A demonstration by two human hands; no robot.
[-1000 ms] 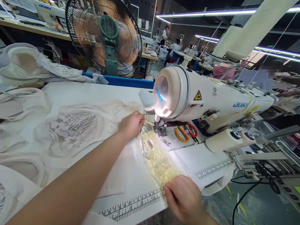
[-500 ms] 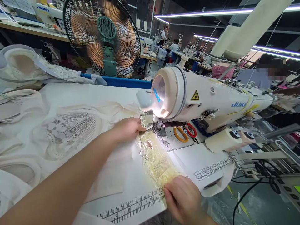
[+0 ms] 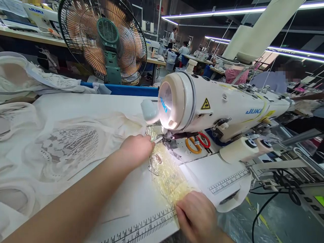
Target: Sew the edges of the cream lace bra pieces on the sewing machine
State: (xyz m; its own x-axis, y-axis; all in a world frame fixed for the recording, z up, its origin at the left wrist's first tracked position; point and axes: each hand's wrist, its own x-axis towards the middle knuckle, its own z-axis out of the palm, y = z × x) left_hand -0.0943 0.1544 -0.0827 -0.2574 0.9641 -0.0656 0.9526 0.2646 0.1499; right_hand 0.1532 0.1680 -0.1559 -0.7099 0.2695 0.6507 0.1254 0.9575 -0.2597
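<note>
Left hand [image 3: 136, 148] pinches thin, crinkly, slippery yellowish film strip [image 3: 169, 175] beside the sewing machine [image 3: 215, 104] needle; right hand [image 3: 197, 216], fingers curled, pins its near end at the worktop's [image 3: 222, 175] front edge.

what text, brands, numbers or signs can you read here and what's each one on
"JUKI": in blue on the arm of the white sewing machine.
"JUKI": in blue on its lit head end, slanted.
"JUKI": on another machine on the far bench.
Yellow warning triangle: its symbol is too small to read.
"7", "8", "9", "10": on the printed ruler; other numbers are blurred.
Second ruler: digits are too small to read.
</note>
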